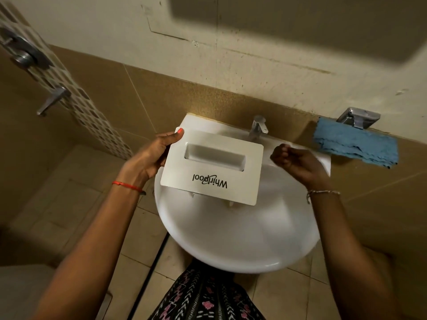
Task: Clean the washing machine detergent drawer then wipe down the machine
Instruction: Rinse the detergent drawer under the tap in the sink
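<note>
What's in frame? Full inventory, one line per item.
detergent drawer: 1, white, Whirlpool logo upside down, held over the sink
sink: 1, white, wall-mounted, centre
tap: 1, chrome, back rim of the sink
cloth: 1, blue, on the ledge right of the sink
holder: 1, chrome, on the wall above the cloth
shower fittings: chrome, upper left wall, count unclear
left hand: 1, grips the drawer's left edge; red thread on the wrist
right hand: 1, loosely closed right of the drawer, apparently empty; bracelet on the wrist
</note>
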A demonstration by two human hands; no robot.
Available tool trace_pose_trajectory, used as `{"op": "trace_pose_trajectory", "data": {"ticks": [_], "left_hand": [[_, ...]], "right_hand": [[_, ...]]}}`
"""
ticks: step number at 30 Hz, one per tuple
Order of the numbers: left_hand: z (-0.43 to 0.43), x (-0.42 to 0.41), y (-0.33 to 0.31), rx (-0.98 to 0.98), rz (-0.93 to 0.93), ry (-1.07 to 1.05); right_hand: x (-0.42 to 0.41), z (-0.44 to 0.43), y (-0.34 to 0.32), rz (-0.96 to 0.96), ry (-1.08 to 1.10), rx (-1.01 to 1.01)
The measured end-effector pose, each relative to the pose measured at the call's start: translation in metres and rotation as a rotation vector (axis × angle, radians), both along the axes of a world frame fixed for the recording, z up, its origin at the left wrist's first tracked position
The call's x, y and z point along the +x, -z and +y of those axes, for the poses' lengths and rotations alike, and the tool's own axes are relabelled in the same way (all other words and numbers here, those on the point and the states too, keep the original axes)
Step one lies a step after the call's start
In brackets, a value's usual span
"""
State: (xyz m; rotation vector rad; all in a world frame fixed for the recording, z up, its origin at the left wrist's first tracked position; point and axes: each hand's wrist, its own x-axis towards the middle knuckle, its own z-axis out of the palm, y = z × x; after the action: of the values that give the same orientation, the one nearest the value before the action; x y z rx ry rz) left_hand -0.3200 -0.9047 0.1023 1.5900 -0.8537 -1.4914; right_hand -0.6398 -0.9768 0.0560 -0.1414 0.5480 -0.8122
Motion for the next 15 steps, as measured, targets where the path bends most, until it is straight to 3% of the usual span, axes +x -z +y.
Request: {"op": "trace_pose_trajectory", "data": {"ticks": [3, 6, 9, 15], "left_hand": [[0.001, -0.004, -0.002, 0.018, 0.012, 0.005], [0.002, -0.015, -0.004, 0.02, 0.056, 0.018], [0.0, -0.029, -0.004, 0.026, 0.061, 0.019], [-0.003, -0.05, -0.005, 0.041, -0.019, 0.109]], "right_hand": [[0.003, -0.004, -0.048, 0.062, -0.07, -0.091], [0.023, 0.0, -0.084, 0.246, -0.2, -0.201], [0.049, 0.002, -0.096, 0.487, -0.33, -0.293], [0.097, 0.015, -0.103, 0.657, -0.414, -0.394]]}}
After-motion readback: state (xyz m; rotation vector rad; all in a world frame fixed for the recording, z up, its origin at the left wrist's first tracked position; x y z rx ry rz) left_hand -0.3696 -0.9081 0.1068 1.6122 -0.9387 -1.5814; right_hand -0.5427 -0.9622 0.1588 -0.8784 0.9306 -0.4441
